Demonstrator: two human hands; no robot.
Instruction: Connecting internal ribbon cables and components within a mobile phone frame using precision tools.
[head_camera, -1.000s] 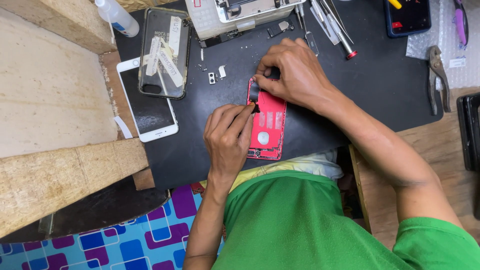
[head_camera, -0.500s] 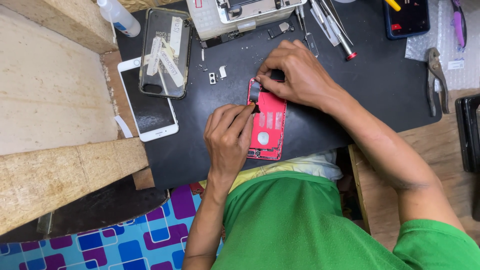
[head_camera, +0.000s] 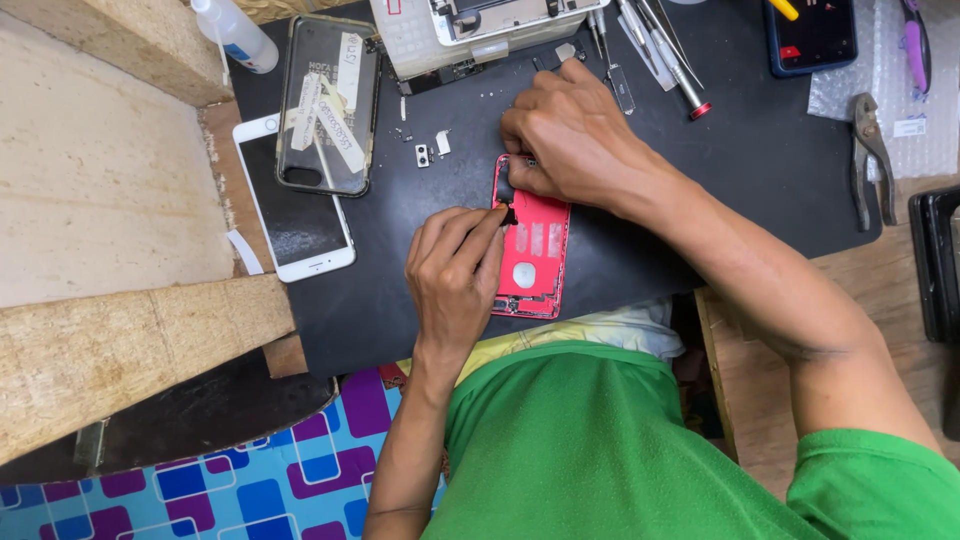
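Both grips are engaged at the top corner of the red phone housing. Right hand clamps that upper end with curled fingers, pinning it to the black mat. Left hand pinches its fingertips together at a small dark part on the housing's upper left edge; whether a tool sits in that pinch cannot be told.

Housing lies flat, inside face up, near the front edge of the mat, just ahead of the green shirt.

Judgement: a fine seating or lifting step on a small component at the camera corner is in hand. The next move calls for a steady hold-down and small, precise finger force, not pull.

Desk, large to small:
- wooden blocks, left
- white-framed phone, screen up, partly under a clear case with tape strips stuck across it
- pale tray-like unit, top; contents unclear
- pliers, right
- screwdrivers
- loose small brackets on the mat
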